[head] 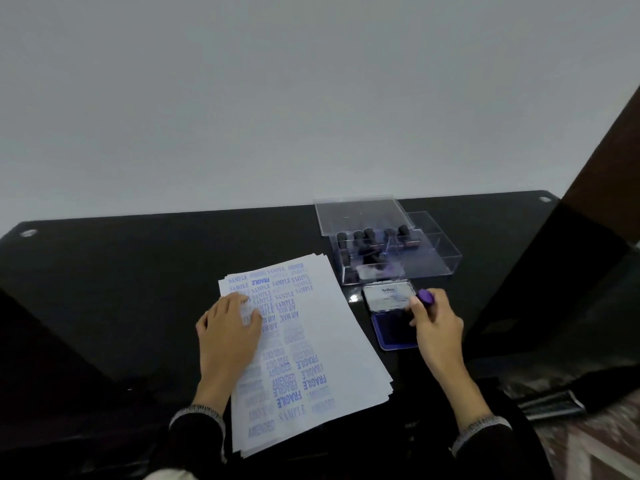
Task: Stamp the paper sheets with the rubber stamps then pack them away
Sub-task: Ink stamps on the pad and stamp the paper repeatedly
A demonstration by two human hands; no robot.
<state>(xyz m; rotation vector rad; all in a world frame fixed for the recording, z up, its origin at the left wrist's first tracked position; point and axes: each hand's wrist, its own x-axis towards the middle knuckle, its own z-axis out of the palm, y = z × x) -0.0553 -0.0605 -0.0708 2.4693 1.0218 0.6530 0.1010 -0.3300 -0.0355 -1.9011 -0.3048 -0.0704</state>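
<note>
Paper sheets (322, 344) lie stacked on the glossy black table (138, 271), long axis running away from me and tilted left, printed in blue with SAMPLE, FRAGILE, AIR MAIL, AMENDED. My left hand (228, 330) presses flat on them; my right hand (436, 327) grips a purple stamp (425, 296) over the open Artline ink pad (394, 327), just before a clear plastic box (398, 251) of black-knobbed stamps.

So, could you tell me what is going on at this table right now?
A person is stamping paper. The left hand rests flat on the stack of paper sheets, already covered in blue imprints. The right hand holds a purple stamp over the open ink pad. More stamps stand in the clear plastic box behind.
</note>
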